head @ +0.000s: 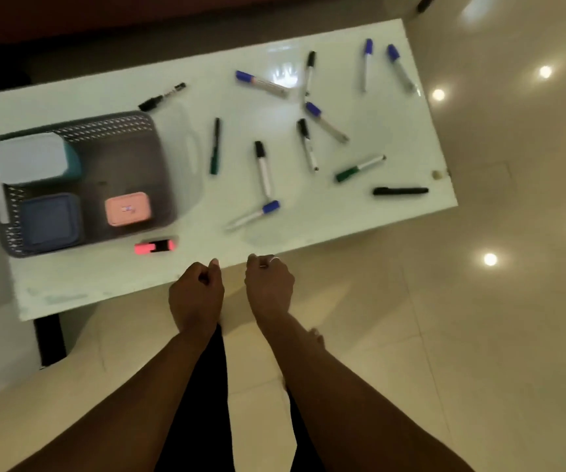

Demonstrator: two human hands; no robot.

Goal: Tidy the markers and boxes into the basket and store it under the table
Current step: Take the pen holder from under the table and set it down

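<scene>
A grey perforated basket (128, 131) stands on the left of the white table (360, 219). Inside it lie a teal box with a white lid (33, 158), a blue box (50, 218) and a small pink box (127, 208). Several markers lie scattered over the table's middle and right, among them a blue-capped marker (254, 214), a black-capped marker (263, 168) and a green marker (359, 168). A pink highlighter (155, 247) lies just in front of the basket. My left hand (196, 294) and my right hand (269, 284) hover side by side at the table's near edge, fingers loosely curled, holding nothing.
A shiny tiled floor (479, 335) with light reflections surrounds the table. A black table leg (50, 338) shows under the near left corner. A small pale object (437, 174) sits near the table's right edge. A dark wall runs along the far side.
</scene>
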